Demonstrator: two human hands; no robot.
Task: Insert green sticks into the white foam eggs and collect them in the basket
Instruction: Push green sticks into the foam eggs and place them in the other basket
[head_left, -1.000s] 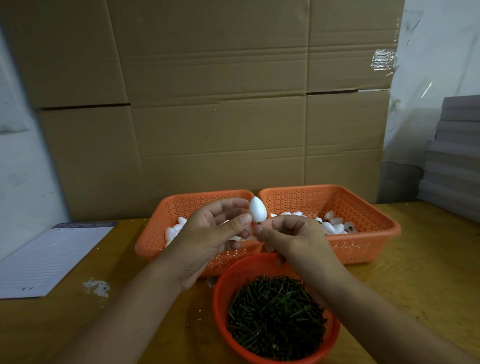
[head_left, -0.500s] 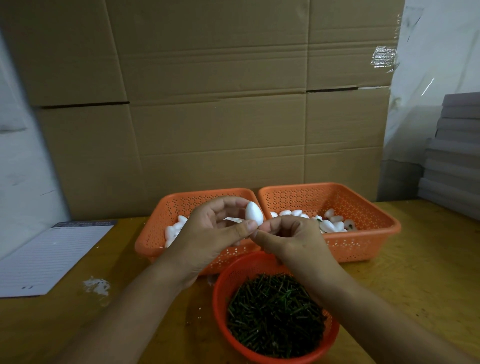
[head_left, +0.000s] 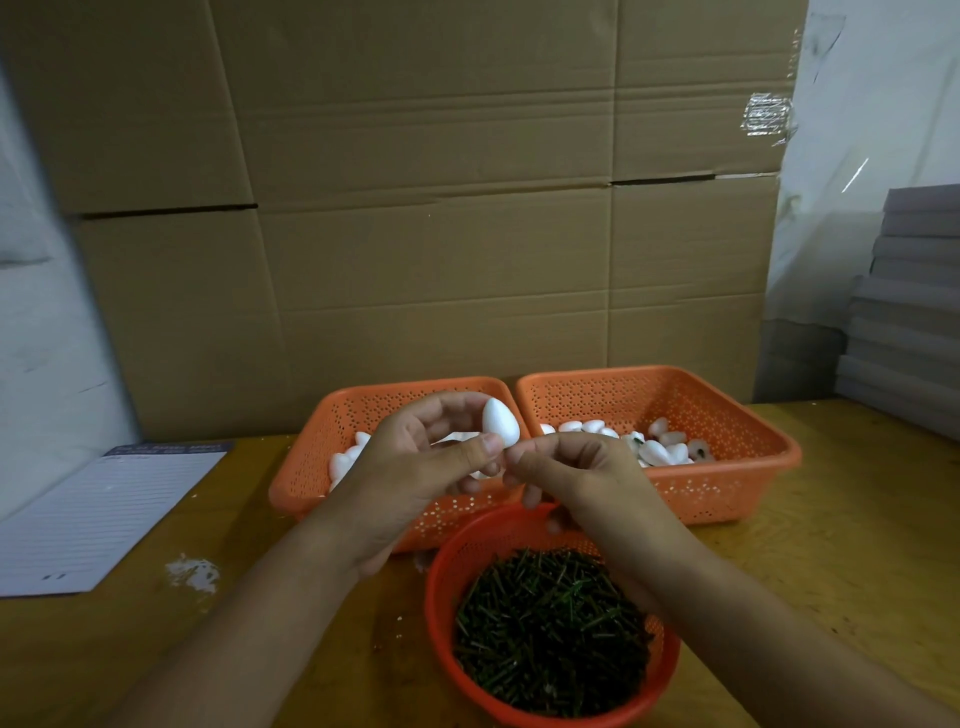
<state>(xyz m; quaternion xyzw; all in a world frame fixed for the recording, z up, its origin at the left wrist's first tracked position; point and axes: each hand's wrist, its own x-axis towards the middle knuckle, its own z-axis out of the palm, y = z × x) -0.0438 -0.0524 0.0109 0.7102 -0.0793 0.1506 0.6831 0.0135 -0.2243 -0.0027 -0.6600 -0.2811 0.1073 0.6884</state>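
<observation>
The left hand grips 1 egg between thumb and fingers, up in the air above the left basket. The right hand has its fingers pinched tight just under the egg. They most likely pinch a stick, but it is too small to see.

To do this step well, I think the left hand should keep the egg steady, with the wide end facing the right hand. The right hand should push the stick straight into the middle of that end, slow and not too hard, so the foam does not crack.

The egg is white, smooth and pointed at the top. More white eggs lie in the left basket. The right basket has eggs too, some with a dark bit showing. A round bowl of 100s of green sticks sits near, on the bench. The egg should go in the right basket when done.
</observation>
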